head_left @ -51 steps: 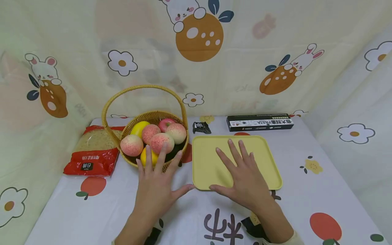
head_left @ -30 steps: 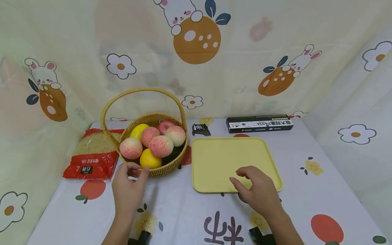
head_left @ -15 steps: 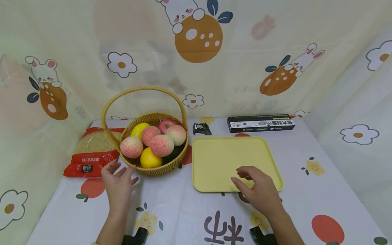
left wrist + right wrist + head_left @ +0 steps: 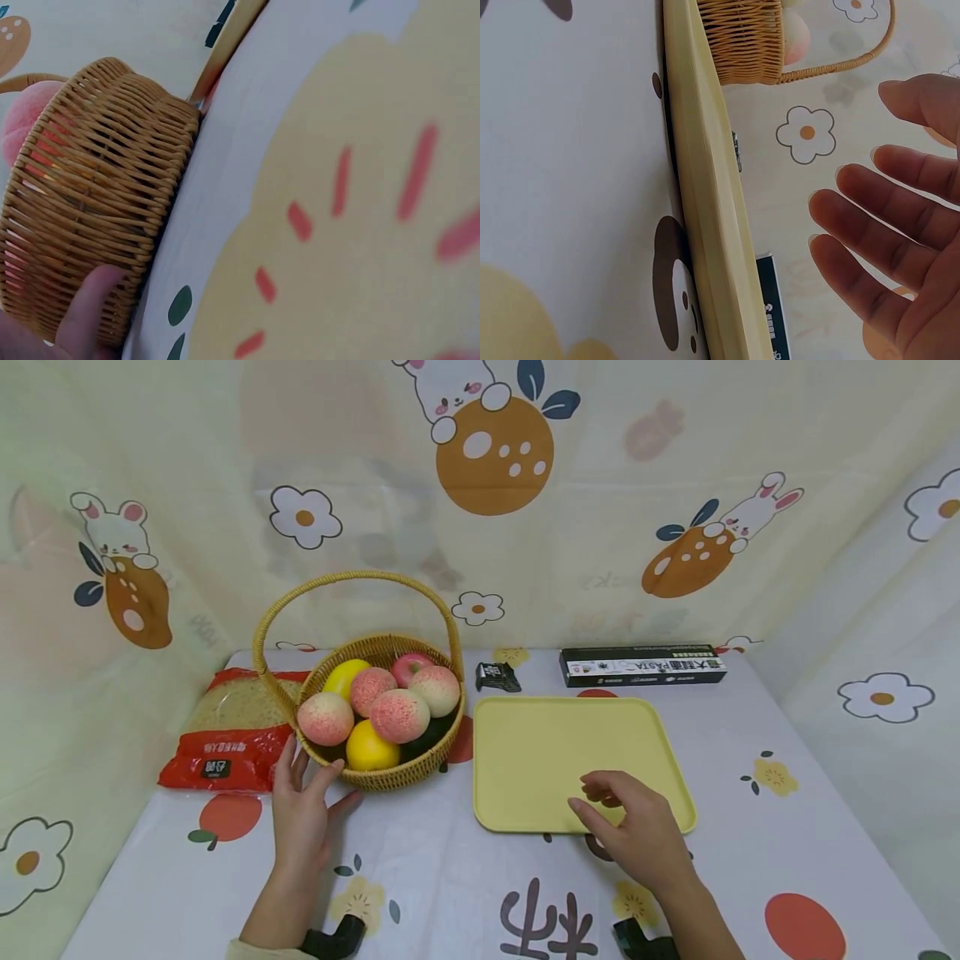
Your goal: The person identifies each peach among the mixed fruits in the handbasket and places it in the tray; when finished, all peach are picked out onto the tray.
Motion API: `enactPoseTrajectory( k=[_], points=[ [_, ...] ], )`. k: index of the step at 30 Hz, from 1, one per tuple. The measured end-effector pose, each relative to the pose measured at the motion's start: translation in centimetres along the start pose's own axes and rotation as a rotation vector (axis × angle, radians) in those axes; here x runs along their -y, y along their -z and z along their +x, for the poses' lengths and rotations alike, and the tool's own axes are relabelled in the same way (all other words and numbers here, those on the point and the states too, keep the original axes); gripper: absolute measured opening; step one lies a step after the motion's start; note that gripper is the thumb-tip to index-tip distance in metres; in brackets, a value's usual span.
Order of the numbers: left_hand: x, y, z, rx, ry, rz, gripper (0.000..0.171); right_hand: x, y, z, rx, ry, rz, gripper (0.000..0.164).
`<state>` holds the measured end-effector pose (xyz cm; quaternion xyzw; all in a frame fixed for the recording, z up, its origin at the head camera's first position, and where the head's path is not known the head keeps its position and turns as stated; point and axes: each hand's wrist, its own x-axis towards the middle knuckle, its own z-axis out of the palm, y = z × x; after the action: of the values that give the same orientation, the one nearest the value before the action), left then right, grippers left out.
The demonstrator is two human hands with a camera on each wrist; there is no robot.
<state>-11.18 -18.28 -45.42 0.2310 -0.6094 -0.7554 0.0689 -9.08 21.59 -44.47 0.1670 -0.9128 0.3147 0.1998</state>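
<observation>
A wicker basket [image 4: 390, 777] with an arched handle holds several peaches [image 4: 401, 716], a red apple [image 4: 409, 668] and yellow fruits [image 4: 372, 746]. At its front left side is my left hand [image 4: 302, 814], fingers spread and thumb apart. In the left wrist view a digit [image 4: 94, 300] lies against or just before the basket's woven wall [image 4: 97, 187]; I cannot tell whether it touches. My right hand [image 4: 633, 827] hovers over the front right part of a yellow tray [image 4: 555, 752]. Its fingers [image 4: 885, 225] are loosely bent, holding nothing.
Left of the basket lies a red bag of grain-like food [image 4: 232, 735]. A small black packet [image 4: 497, 677] sits behind the tray, and a black pasta box [image 4: 642, 666] lies at the back right. A patterned curtain [image 4: 360, 460] closes off the back.
Both hands were spread side by side over the table. They drew apart; the left went to the basket's front, shifted left, then returned toward the basket. The right stays over the tray, fingers relaxed.
</observation>
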Motion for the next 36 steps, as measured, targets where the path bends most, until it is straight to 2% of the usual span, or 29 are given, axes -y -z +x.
enactPoseTrajectory(
  k=[6,18,30,33,36],
  points=[
    [0.1,-0.2,0.0,0.003,-0.007,-0.019,0.085,0.0,-0.1,0.0,0.018,-0.016,0.032,0.028],
    [0.1,-0.5,-0.2,0.0,-0.016,-0.025,0.086,0.4,0.5,-0.1,0.048,-0.129,0.15,0.04],
    [0.3,-0.6,-0.5,-0.035,-0.006,-0.019,0.086,0.0,1.2,0.0,0.058,-0.193,0.186,0.048],
    [0.5,-0.6,-0.4,-0.034,-0.011,-0.019,0.086,-0.5,1.8,0.2,0.073,-0.222,0.27,0.053],
    [0.6,-0.7,-0.4,-0.032,-0.016,-0.021,0.086,-1.0,2.8,0.7,0.091,-0.238,0.469,0.059]
  ],
)
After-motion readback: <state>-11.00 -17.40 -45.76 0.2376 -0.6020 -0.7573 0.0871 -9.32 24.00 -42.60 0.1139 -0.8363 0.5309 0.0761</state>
